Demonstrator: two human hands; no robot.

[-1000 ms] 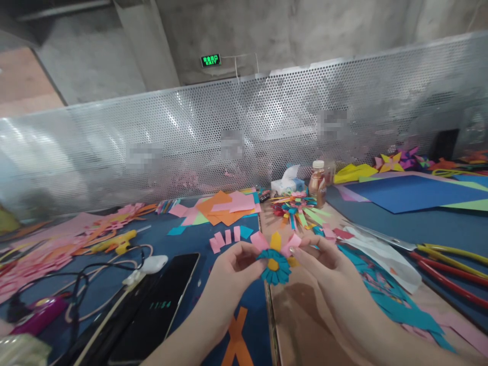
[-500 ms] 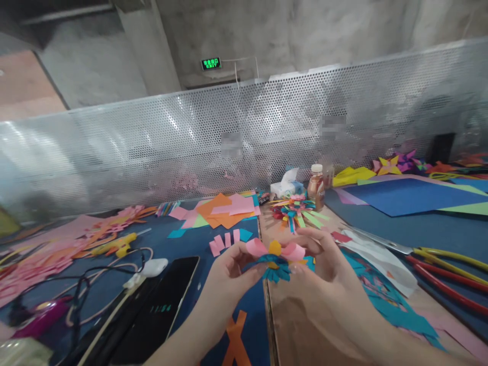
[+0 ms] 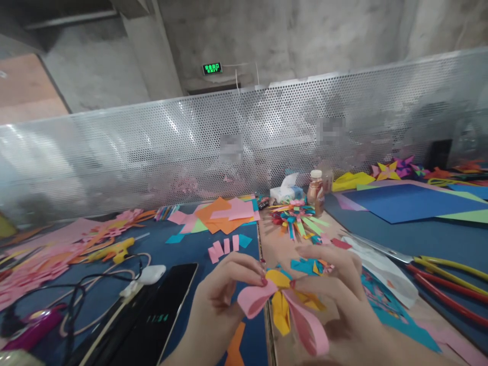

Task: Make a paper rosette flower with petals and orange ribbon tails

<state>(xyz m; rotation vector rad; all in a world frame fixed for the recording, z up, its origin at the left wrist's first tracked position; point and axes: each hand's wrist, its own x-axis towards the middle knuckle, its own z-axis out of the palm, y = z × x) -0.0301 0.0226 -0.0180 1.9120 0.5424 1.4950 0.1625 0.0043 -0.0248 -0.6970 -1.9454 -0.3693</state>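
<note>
A paper flower (image 3: 281,312) with yellow petals and two pink loops is between my hands, low in the middle of the view. My left hand (image 3: 219,292) pinches it at the yellow top and left pink loop, its fingers closed. From the other side my right hand (image 3: 343,292) grips it with curled fingers near the right pink loop, which hangs down. The rear of the flower and part of my right fingers are hidden. Just beyond lie teal and yellow paper pieces (image 3: 305,267). Short pink strips (image 3: 226,246) rest left of them.
A phone (image 3: 171,300), cables and a yellow glue gun (image 3: 116,250) lie at left. Large scissors (image 3: 419,264) rest at right. Behind are paper sheets (image 3: 217,216), a tissue box (image 3: 282,194), a bottle (image 3: 315,193) and a perforated metal screen (image 3: 152,152).
The flower has come lower and closer and been turned. Yellow petals now show where teal ones faced me, and the pink loops hang lower. Paper pieces behind my right hand are now uncovered.
</note>
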